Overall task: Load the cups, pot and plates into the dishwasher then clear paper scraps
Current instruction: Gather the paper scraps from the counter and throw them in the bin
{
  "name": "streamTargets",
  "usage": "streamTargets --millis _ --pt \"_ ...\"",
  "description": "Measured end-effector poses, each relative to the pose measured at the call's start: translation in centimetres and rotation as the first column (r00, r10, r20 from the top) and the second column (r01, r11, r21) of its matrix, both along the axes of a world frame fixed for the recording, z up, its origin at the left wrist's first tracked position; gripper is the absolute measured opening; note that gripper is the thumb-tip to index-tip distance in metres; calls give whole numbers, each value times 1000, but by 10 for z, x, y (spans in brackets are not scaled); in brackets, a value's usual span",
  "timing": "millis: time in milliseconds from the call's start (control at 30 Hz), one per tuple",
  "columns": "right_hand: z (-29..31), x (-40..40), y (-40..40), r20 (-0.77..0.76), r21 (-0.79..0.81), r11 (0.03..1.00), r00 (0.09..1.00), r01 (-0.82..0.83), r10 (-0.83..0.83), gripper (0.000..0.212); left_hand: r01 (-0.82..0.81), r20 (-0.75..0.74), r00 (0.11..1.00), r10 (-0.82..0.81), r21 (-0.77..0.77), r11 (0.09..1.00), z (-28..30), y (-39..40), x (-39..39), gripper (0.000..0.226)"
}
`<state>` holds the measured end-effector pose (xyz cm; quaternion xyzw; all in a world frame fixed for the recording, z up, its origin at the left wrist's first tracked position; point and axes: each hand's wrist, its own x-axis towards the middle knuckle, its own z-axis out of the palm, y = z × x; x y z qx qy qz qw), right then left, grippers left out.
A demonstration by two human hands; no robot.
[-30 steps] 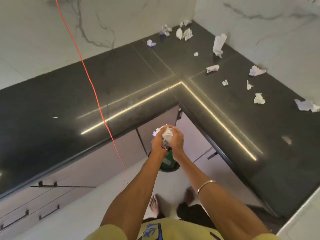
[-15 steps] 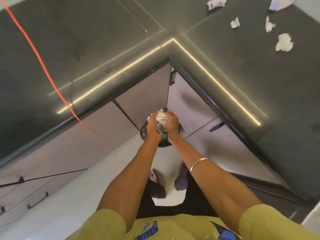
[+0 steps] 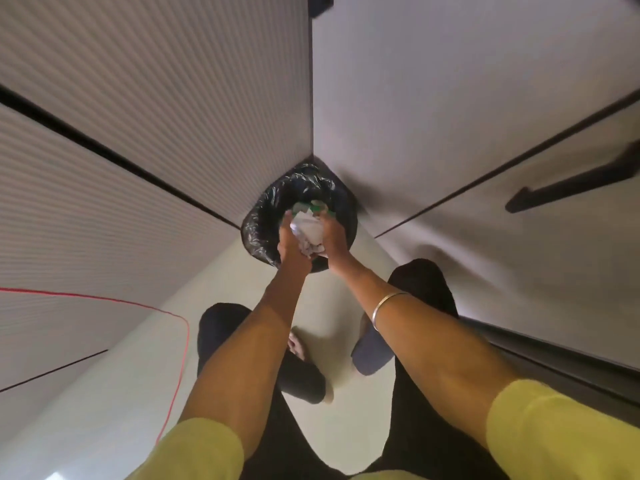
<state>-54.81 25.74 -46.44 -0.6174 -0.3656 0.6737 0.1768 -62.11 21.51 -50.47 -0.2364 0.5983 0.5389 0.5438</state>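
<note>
Both hands have dropped: left hand (image 3: 290, 242) and right hand (image 3: 334, 237) clasp paper scraps (image 3: 309, 230) over bin (image 3: 259, 223)

A bin (image 3: 263, 220) stands on the floor (image 3: 322, 313) in the corner where two cabinet fronts (image 3: 173, 98) meet; both hands hold paper scraps (image 3: 310, 230) between them over its mouth.

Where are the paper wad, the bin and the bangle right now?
paper wad (image 3: 309, 231), head view, on the white crumpled middle between both hands.
bin (image 3: 258, 223), head view, on the black liner at its left rim.
bangle (image 3: 383, 304), head view, on the metal band across the right forearm.
</note>
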Motion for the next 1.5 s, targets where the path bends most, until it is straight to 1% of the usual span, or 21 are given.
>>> streamTargets --millis 100,200,300,400,467,533,567,600,667,733,767,833,867,933,1033,1067,1167,1267,1333,1433,1500 --pt "-39 1 5 -121 -107 994 992 -32 19 38 -124 168 979 113 58 991 -29 3 -5 82" --pt "-50 9 8 -104 -207 974 992 -88 68 40 -191 291 946 145 139 972 -30 -1 -6 85" --pt "-48 19 8 -93 -308 946 993 -100 74 49 -176 344 931 118 144 974 -13 -9 -2 94" --pt "-20 29 1 -78 -360 929 995 -83 58 50 -143 389 918 80 134 981 24 -19 4 100" --pt "10 36 -2 -78 -362 926 993 -108 86 48 -138 377 922 86 114 984 52 -24 8 99" --pt "41 40 -4 -48 -364 923 992 -126 117 43 -141 320 941 107 85 986 82 -31 13 95" --pt "58 42 -6 -28 -371 921 992 -123 122 44 -135 287 952 109 73 988 97 -34 15 93" --pt "75 44 -8 -1 -375 919 992 -119 128 44 -115 257 962 97 56 992 113 -38 16 91" --pt "111 48 -11 44 -364 926 992 -98 122 35 -34 196 980 27 30 999 148 -46 20 84" --pt "148 53 -15 86 -339 932 982 -128 167 37 16 133 991 -17 10 1000 185 -54 23 76" --pt "162 55 -18 144 -292 937 960 -192 241 41 20 96 995 -19 -7 1000 204 -57 25 72" --pt "195 57 -23 312 -172 894 837 -414 449 42 31 12 999 -31 -49 998 239 -62 27 65" --pt "212 57 -27 383 -126 854 770 -505 511 41 47 -30 998 -50 -83 995 257 -64 25 63" --pt "249 56 -32 422 -90 799 704 -594 571 38 140 -112 981 -157 -146 979 295 -68 25 61" --pt "301 56 -34 442 -20 728 647 -685 621 34 314 -258 894 -366 -223 923 352 -75 33 58" --pt "317 55 -34 448 -12 694 616 -720 647 34 349 -282 867 -411 -247 904 371 -78 36 58" --pt "366 53 -29 489 10 640 562 -768 667 35 468 -336 759 -558 -314 826 414 -87 42 61" --pt "402 56 -24 545 12 586 497 -810 675 35 532 -349 687 -637 -355 769 450 -91 49 62" --pt "418 56 -23 579 11 556 458 -831 674 37 555 -376 657 -654 -346 756 470 -93 53 59" --pt "418 55 -17 644 -42 513 369 -858 670 48 576 -415 605 -680 -361 733 486 -91 54 63" --pt "410 55 -15 668 -87 483 308 -871 677 54 598 -433 549 -715 -394 698 489 -90 51 67"
